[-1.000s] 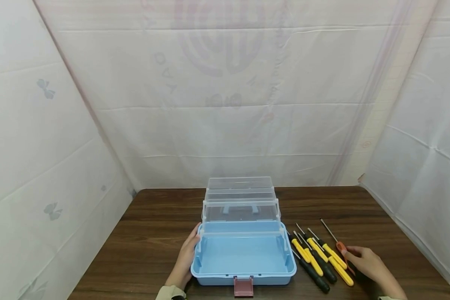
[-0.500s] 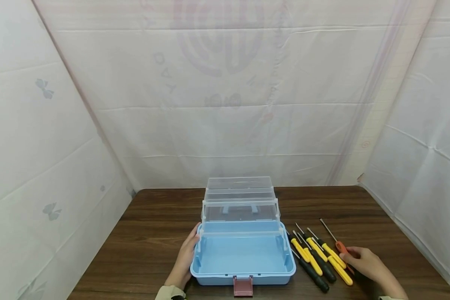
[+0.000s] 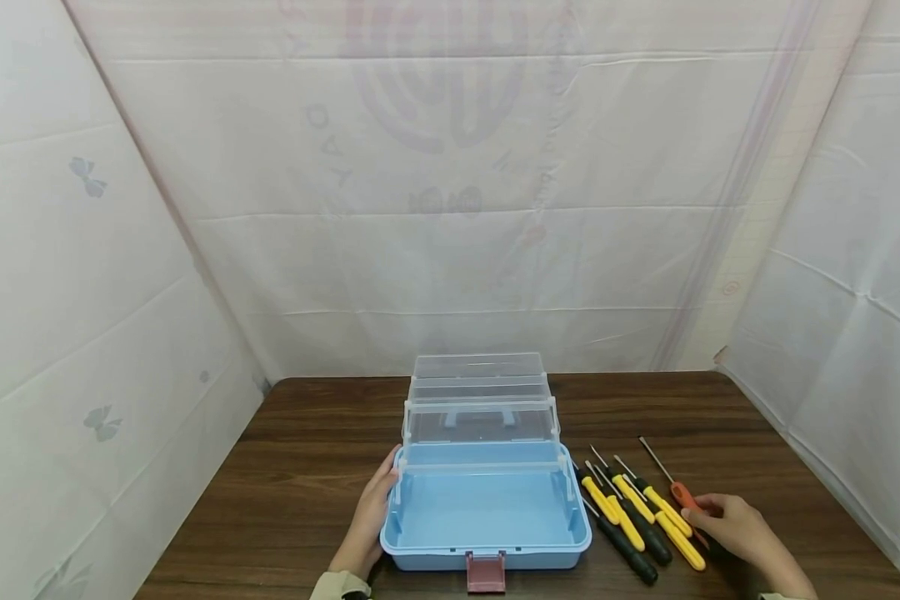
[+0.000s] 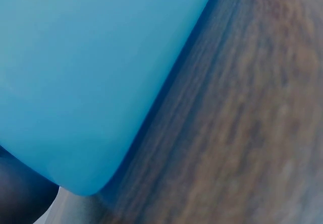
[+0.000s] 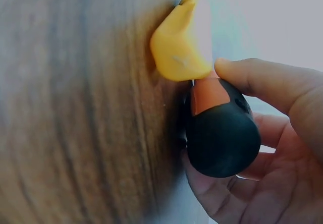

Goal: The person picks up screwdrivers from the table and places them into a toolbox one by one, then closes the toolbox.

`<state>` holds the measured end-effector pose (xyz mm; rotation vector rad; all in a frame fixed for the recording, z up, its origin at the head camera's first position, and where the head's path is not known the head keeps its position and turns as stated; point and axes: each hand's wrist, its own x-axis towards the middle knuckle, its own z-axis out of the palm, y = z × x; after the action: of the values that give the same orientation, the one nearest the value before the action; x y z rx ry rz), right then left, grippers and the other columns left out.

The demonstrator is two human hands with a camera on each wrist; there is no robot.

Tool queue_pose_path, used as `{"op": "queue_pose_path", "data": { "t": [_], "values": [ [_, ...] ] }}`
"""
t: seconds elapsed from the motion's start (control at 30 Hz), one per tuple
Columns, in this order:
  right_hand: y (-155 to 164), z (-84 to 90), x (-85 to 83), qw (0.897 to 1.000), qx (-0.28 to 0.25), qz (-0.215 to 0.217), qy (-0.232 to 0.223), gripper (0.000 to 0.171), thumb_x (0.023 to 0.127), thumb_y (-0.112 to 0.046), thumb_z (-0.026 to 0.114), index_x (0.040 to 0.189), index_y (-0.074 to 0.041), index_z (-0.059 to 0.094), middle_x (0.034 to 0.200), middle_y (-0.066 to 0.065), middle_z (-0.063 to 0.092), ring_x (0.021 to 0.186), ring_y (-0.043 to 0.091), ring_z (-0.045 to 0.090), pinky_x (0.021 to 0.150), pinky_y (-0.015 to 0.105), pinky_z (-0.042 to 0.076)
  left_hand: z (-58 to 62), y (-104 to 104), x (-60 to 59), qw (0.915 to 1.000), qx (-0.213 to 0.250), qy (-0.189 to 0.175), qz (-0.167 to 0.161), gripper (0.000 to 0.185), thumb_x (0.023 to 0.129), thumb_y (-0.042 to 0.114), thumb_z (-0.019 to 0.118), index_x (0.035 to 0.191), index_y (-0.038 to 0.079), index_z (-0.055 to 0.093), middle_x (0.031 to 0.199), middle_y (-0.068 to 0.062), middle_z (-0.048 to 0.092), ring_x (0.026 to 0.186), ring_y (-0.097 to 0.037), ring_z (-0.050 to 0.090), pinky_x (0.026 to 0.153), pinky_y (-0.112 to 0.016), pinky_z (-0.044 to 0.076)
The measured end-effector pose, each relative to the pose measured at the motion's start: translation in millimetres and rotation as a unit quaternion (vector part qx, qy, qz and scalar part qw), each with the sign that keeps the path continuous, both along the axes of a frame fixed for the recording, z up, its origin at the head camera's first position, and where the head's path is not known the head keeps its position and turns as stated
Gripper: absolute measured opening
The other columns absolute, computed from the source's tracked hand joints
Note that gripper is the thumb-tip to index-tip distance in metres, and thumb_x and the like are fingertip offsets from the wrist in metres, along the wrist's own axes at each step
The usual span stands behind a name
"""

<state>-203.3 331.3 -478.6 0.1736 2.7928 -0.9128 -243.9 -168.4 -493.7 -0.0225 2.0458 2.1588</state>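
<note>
A light blue toolbox point(image 3: 487, 512) stands with its clear tiered lid and trays raised at the back. My left hand point(image 3: 367, 521) lies against the box's left side, fingers stretched along the wall; part of it is hidden by the box. The blue wall point(image 4: 96, 77) fills much of the left wrist view, with a dark, shaded finger at its lower left corner. My right hand point(image 3: 738, 529) holds an orange and black screwdriver point(image 3: 682, 495) by its handle, thumb on the near side and fingers behind. Its dark butt end point(image 5: 222, 141) faces the right wrist camera.
Several yellow and black screwdrivers point(image 3: 630, 521) lie between the box and my right hand, close to the held one. A pink latch point(image 3: 486, 573) hangs off the box front. The brown wooden table point(image 3: 307, 467) is bordered by white cloth walls point(image 3: 457, 275).
Almost nothing moves. My right thumb and fingers shift slightly on the orange screwdriver's handle, which stays in about the same place; the left hand stays against the box.
</note>
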Motion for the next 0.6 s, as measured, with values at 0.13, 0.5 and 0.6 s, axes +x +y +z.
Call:
{"op": "queue_pose_path", "data": {
  "t": [0.13, 0.5, 0.6],
  "values": [
    [0.5, -1.7, -0.7, 1.0, -0.004, -0.002, 0.001, 0.057, 0.091, -0.035, 0.063, 0.113, 0.017, 0.058, 0.095, 0.017, 0.068, 0.086, 0.026, 0.063, 0.071, 0.044, 0.053, -0.6, 0.0, 0.2, 1.0, 0.0, 0.0, -0.001, 0.052, 0.105, 0.02, 0.026, 0.155, 0.014, 0.016, 0.161, -0.018, 0.006, 0.147, -0.041, 0.007, 0.117, -0.058, 0.013],
    [3.2, -6.2, -2.5, 1.0, -0.008, -0.006, 0.014, 0.057, 0.088, -0.036, 0.065, 0.112, 0.015, 0.06, 0.094, 0.016, 0.069, 0.084, 0.024, 0.062, 0.07, 0.042, 0.053, -0.1, 0.0, -0.1, 1.0, 0.009, -0.001, -0.002, 0.052, 0.105, 0.02, 0.026, 0.155, 0.013, 0.015, 0.161, -0.018, 0.005, 0.147, -0.041, 0.006, 0.117, -0.058, 0.012],
    [3.4, -6.7, -2.0, 1.0, -0.008, -0.001, 0.016, 0.056, 0.089, -0.035, 0.064, 0.112, 0.016, 0.06, 0.095, 0.018, 0.068, 0.085, 0.025, 0.063, 0.07, 0.043, 0.053, -0.1, 0.2, -0.2, 1.0, 0.003, 0.0, 0.0, 0.052, 0.105, 0.019, 0.025, 0.155, 0.013, 0.016, 0.161, -0.018, 0.006, 0.147, -0.042, 0.007, 0.117, -0.058, 0.012]
  ]
}}
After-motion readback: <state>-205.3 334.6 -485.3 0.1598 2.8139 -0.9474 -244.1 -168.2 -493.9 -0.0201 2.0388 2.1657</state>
